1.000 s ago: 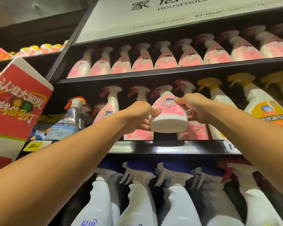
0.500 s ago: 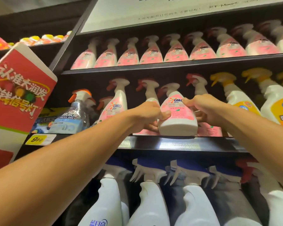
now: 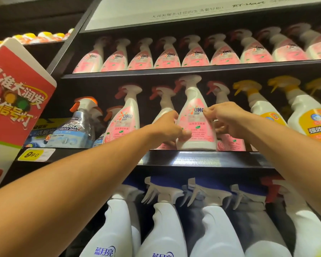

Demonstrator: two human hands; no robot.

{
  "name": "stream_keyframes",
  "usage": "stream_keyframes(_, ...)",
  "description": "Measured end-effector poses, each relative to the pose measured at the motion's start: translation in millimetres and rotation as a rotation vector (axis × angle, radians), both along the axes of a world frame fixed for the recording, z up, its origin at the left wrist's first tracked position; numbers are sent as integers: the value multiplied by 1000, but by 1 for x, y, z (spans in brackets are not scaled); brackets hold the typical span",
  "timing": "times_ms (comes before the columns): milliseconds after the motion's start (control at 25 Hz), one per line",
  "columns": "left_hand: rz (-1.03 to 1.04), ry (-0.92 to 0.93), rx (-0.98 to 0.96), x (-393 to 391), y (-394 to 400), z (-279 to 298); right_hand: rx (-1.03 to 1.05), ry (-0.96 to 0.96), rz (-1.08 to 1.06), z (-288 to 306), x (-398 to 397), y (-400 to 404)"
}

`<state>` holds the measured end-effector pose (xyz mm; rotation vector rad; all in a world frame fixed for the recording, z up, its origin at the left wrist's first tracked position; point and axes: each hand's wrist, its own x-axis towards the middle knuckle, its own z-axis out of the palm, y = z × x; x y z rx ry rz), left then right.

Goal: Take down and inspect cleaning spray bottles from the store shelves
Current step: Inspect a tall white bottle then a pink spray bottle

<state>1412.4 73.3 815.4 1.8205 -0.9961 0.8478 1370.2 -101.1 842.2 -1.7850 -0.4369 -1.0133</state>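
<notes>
Far left: red promo sign (image 3: 17, 93), yellow 9.90 price tag (image 3: 32, 155) below it. Next along the middle shelf (image 3: 196, 161): a Mr Muscle trigger bottle (image 3: 76, 127), then a pink-label OMO bottle (image 3: 125, 119).

Left hand (image 3: 168, 127) curls around the left flank of the pink OMO spray bottle (image 3: 195, 125), thumb across the lower label. The bottle stands upright at the shelf's front edge; base appears to rest on it.

Right hand (image 3: 223, 118) pinches the bottle's right shoulder at label height.

Further right: yellow-capped degreaser bottles (image 3: 308, 121).

Judgement: rigid plastic, glossy label, likely slick; if full, fairly heavy and low-weighted. Best grip is the waist or the narrow neck under the trigger, not the trigger itself.
</notes>
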Motion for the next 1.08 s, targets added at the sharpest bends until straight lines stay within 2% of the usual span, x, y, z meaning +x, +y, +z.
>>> stream_keyframes(120, 126, -63, 68, 5, -5, -3, -13, 10, -47, -4, 6, -3)
stream_keyframes(320, 224, -76, 153, 4, -5, -1, -13, -68, -54, -9, 8, -10)
stream_keyframes(480, 217, -91, 162, 7, -5, -4, -72, -91, -93, -12, 8, -13)
stream_keyframes(720, 244, -112, 166, 2, -4, -7, -188, -190, -305, -6, 10, -21)
stream_keyframes(880, 300, -185, 55, -8, 16, -8, -239, -339, -449, -2, 4, -8)
stream_keyframes(1080, 319, -243, -168, -22, 102, -16, -312, -409, -264, -6, 0, 31)
